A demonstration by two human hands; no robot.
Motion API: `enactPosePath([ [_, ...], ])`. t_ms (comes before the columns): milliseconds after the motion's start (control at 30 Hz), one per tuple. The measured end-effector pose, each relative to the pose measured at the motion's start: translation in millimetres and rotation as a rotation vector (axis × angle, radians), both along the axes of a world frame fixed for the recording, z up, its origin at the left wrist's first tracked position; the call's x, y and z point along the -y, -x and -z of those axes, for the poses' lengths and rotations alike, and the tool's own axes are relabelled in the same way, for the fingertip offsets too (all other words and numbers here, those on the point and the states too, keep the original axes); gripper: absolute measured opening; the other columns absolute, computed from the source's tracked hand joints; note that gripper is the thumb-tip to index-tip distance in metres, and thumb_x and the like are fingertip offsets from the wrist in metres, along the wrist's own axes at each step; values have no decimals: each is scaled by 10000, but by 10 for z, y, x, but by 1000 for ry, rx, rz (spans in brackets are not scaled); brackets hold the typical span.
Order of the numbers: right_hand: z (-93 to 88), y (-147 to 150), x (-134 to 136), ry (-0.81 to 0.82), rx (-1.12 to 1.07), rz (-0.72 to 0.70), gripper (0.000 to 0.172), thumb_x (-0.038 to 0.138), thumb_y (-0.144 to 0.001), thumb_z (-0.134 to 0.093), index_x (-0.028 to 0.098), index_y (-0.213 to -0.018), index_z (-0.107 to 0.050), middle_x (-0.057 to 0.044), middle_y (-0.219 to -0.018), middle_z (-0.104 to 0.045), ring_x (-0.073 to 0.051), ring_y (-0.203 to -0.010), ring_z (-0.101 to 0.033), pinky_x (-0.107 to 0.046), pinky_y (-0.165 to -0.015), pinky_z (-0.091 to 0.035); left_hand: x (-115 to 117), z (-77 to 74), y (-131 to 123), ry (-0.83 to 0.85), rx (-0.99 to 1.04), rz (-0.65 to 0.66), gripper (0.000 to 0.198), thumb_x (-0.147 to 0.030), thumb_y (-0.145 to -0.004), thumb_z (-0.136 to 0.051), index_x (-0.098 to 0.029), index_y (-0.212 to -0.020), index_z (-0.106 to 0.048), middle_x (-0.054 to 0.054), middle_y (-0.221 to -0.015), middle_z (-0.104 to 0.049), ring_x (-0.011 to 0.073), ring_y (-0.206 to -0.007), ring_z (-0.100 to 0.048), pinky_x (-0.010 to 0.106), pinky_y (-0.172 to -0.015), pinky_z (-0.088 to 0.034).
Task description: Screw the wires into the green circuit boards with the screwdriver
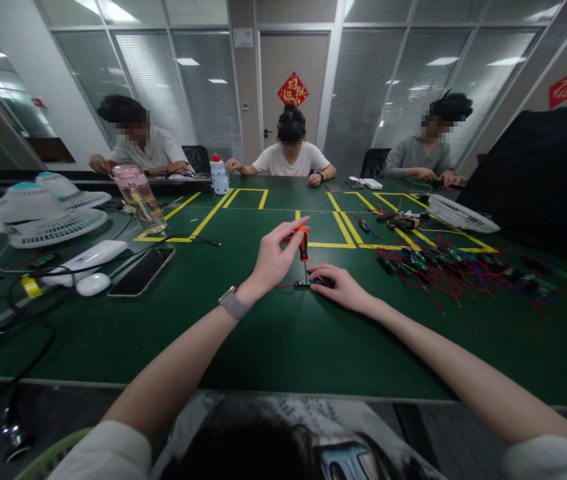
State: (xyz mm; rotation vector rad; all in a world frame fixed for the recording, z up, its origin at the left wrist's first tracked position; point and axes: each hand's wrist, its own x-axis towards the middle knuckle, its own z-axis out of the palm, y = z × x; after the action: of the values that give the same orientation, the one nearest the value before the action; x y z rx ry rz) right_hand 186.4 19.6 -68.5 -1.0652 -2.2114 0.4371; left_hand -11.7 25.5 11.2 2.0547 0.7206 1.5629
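Nearest the camera, two bare forearms reach out over the dark green matted bench, the left one wearing a grey wristband. The left hand pinches a small orange-handled screwdriver between thumb and fingertips. It holds the tool upright, with the thin shaft pointing down. The tip meets a small green circuit board with red wires, which lies flat on the bench between the two hands. The right hand lies low on the bench, its fingers bent over the board's right end and pressing it down.

Left of the hands lie a black smartphone, a white computer mouse and black cables. Beyond these stand two white desk fans and a clear plastic bottle with a pink lid. To the right, a loose heap of green boards with red wires spreads across the bench. Yellow tape lines mark out boxes further off. Three other people sit along the far edge, in front of glass partitions and a door bearing a red diamond-shaped decoration.
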Motion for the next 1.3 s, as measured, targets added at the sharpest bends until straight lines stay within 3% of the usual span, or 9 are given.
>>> enactPosePath([
  [133, 1, 1, 2, 2, -7, 5, 142, 243, -838, -626, 206, -951, -704, -98, -1160, -664, -240, -1111, -602, -433, -997, -439, -6, 21, -7, -9, 39, -44, 200, -250, -861, -604, -205, -1036, -690, 44, -983, -630, 116, -820, -620, 234, -742, -526],
  [300, 2, -2, 2, 3, -6, 10, 150, 256, -837, -628, 200, -953, -704, -104, -1150, -667, -245, -1110, -604, -434, -995, -440, -22, 28, -5, 18, 40, -7, 274, -245, -922, -503, -200, -1153, -642, 62, -1057, -664, 139, -938, -634, 260, -807, -520],
  [433, -2, -3, 5, -2, -3, -3, 150, 260, -844, -617, 196, -949, -702, -108, -1152, -668, -251, -1109, -605, -445, -997, -437, -23, 31, -7, -20, 59, -60, 210, -256, -873, -587, -189, -1042, -690, 49, -955, -658, 125, -822, -635, 260, -766, -525],
  [600, -15, 2, 14, 0, -1, -8, 145, 251, -842, -621, 205, -954, -700, -102, -1158, -667, -242, -1096, -612, -437, -987, -447, -29, 34, -4, -18, 41, -11, 282, -205, -918, -493, -194, -1161, -637, 74, -1124, -639, 150, -1044, -606, 282, -899, -486],
  [667, -16, 2, 14, 2, 1, -5, 145, 253, -843, -621, 204, -953, -701, -103, -1160, -666, -243, -1103, -609, -438, -988, -447, -25, 29, 1, -13, 35, -2, 276, -191, -908, -507, -194, -1151, -638, 66, -1090, -659, 147, -998, -623, 284, -886, -489],
  [833, 4, -2, 1, -6, -3, -6, 148, 250, -844, -620, 195, -954, -703, -108, -1152, -665, -241, -1110, -602, -437, -993, -441, -21, 25, 20, -87, 7, -151, 179, -243, -847, -621, -213, -1004, -701, 35, -953, -635, 148, -894, -598, 310, -867, -482],
  [1033, 15, -7, -10, 4, -6, 7, 151, 260, -838, -632, 194, -951, -709, -109, -1154, -666, -244, -1105, -607, -440, -984, -451, -33, 36, 10, 48, 58, 103, 287, -191, -933, -453, -193, -1165, -622, 66, -1047, -659, 136, -914, -636, 291, -841, -505],
  [1167, 12, -6, -7, 17, -17, 16, 136, 256, -839, -635, 204, -933, -717, -101, -1153, -670, -241, -1106, -610, -434, -980, -458, -25, 56, -9, 20, 58, -3, 195, -246, -866, -592, -200, -1034, -680, 49, -986, -616, 126, -849, -613, 247, -767, -517],
  [1300, 33, -7, -8, 14, -38, 34, 112, 254, -828, -646, 198, -884, -725, -100, -1112, -689, -248, -1088, -626, -432, -960, -476, -28, 59, -13, 26, 41, 7, 266, -240, -901, -533, -218, -1139, -649, 69, -1090, -579, 136, -955, -597, 250, -807, -514],
])
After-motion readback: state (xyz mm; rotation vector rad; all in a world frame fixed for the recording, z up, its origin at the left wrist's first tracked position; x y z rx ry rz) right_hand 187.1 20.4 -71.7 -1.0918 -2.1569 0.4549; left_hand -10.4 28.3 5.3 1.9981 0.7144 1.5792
